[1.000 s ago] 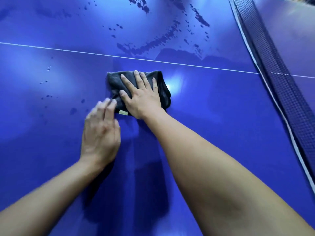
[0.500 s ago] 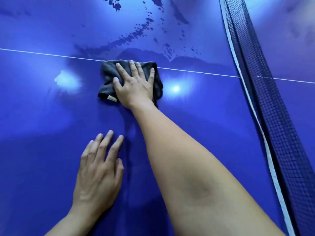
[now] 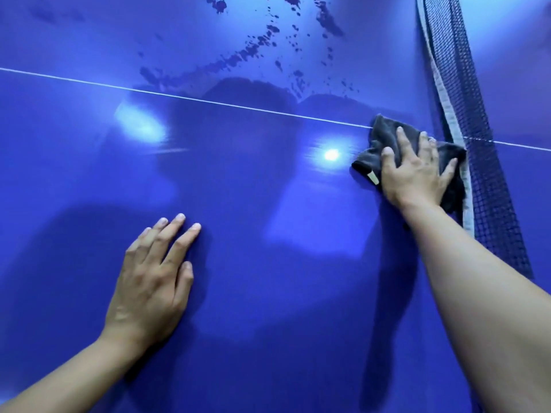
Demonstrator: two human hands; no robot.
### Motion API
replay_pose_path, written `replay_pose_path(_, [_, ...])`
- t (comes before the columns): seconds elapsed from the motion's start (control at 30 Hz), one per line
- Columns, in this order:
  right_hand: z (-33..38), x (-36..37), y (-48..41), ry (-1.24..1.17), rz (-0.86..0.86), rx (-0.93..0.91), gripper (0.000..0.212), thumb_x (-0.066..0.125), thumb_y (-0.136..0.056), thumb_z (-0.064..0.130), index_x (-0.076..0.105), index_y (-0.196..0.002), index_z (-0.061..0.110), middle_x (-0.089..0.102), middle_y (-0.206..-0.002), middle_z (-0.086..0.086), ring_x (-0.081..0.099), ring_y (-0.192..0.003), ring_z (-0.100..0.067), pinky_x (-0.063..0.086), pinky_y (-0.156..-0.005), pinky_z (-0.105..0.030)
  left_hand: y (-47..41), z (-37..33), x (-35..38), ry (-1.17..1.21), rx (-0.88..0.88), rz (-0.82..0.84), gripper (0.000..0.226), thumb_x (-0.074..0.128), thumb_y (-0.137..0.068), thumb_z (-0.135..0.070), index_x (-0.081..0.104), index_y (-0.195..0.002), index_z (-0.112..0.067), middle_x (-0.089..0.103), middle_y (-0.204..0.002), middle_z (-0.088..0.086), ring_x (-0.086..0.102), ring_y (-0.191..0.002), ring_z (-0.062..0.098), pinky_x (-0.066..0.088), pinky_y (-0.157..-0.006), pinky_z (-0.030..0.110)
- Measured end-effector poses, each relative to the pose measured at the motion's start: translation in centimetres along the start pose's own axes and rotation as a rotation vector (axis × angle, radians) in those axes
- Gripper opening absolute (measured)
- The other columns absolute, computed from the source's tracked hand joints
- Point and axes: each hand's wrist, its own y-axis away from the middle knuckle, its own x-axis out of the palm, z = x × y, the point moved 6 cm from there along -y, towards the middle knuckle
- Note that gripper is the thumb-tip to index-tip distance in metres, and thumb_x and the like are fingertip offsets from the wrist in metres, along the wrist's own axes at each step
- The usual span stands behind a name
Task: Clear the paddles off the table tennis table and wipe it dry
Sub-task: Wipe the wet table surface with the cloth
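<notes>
Since the earlier frame the right hand (image 3: 416,171), spread flat on the dark cloth (image 3: 384,135), had swept it rightward to the net (image 3: 477,144), while the left hand (image 3: 152,281) lay flat on the table (image 3: 268,293); even pressure and overlapping passes toward the water droplets (image 3: 247,52) would have dried it best.

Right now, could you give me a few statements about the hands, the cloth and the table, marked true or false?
1. The right hand presses a dark cloth flat beside the net. True.
2. The other hand grips a paddle. False: the left hand rests flat on the table, and no paddle is in view.
3. Beyond the white line lie water drops. True.
4. The cloth is bright yellow. False: it is dark grey.
</notes>
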Motion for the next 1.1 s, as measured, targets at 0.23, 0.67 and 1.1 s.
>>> replay_pose_path(0.23, [3.8, 1.0, 2.1, 0.011, 0.011, -0.019, 0.063, 0.021, -0.1, 0.063, 0.019, -0.16, 0.045, 0.009, -0.172, -0.007, 0.002, -0.159, -0.02, -0.007, -0.123, -0.062, 0.0, 0.1, -0.1, 0.029, 0.007, 0.008, 0.055, 0.036, -0.098, -0.027, 0.046, -0.152, -0.02, 0.037, -0.161, 0.003, 0.026, -0.153, 0.024, 0.016, -0.126, 0.042])
replay_pose_path(0.67, [31.2, 6.7, 13.5, 0.091, 0.048, -0.491, 0.06, 0.02, -0.103, 0.059, 0.008, -0.161, 0.048, 0.004, -0.173, -0.002, -0.003, -0.158, -0.017, -0.006, -0.123, -0.061, 4.0, 5.9, -2.3, 0.089, 0.114, 0.023, 0.06, 0.044, -0.093, -0.027, 0.048, -0.151, -0.015, 0.039, -0.16, 0.014, 0.036, -0.148, 0.033, 0.025, -0.12, 0.046])
replay_pose_path(1.1, [38.8, 8.2, 20.7, -0.033, 0.143, -0.739, 0.055, 0.028, -0.104, 0.058, 0.02, -0.158, 0.052, 0.011, -0.172, 0.004, 0.001, -0.158, -0.012, -0.01, -0.123, -0.056, 4.5, 5.9, -2.0, 0.06, 0.066, 0.013, 0.058, 0.044, -0.092, -0.029, 0.054, -0.144, -0.006, 0.043, -0.156, 0.02, 0.039, -0.144, 0.039, 0.028, -0.119, 0.053])
